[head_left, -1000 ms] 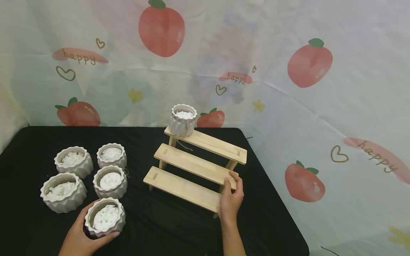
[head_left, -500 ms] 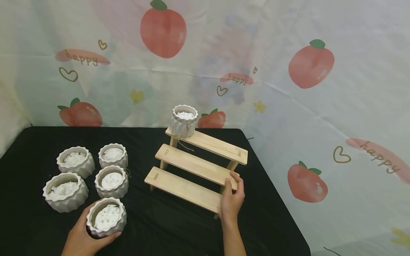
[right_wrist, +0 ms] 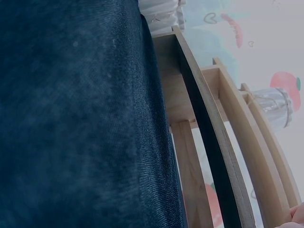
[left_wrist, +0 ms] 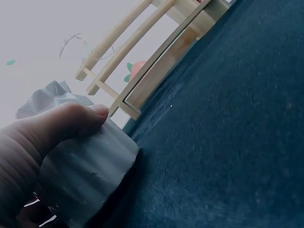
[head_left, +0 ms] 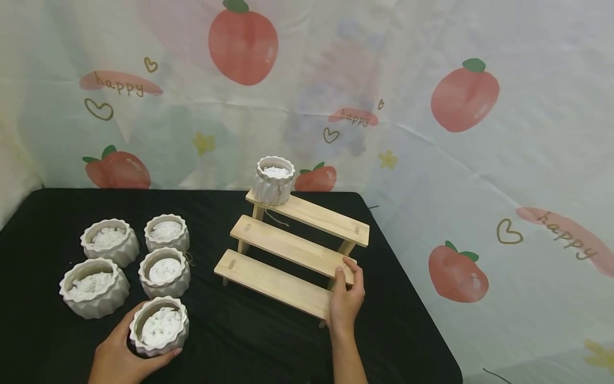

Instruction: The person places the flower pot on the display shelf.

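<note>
At the front left, my left hand [head_left: 117, 352] grips a white ceramic pot [head_left: 159, 326] with a scalloped rim and white filling. Its thumb [left_wrist: 76, 116] lies along the pot's ribbed side in the left wrist view. My right hand [head_left: 346, 301] holds the right end of a three-step wooden stand [head_left: 283, 242], fingers on the middle step. Only fingertips [right_wrist: 298, 216] of that hand show at the edge of the right wrist view. A taller white pot [head_left: 273, 185] with a string stands on the left of the top step.
Left of the stand, several white pots stand on the black-covered table [head_left: 230, 346]: two wider ones [head_left: 109, 242] at the left, two smaller ones [head_left: 165, 273] beside them. A fruit-print cloth [head_left: 268, 122] hangs behind and along the right.
</note>
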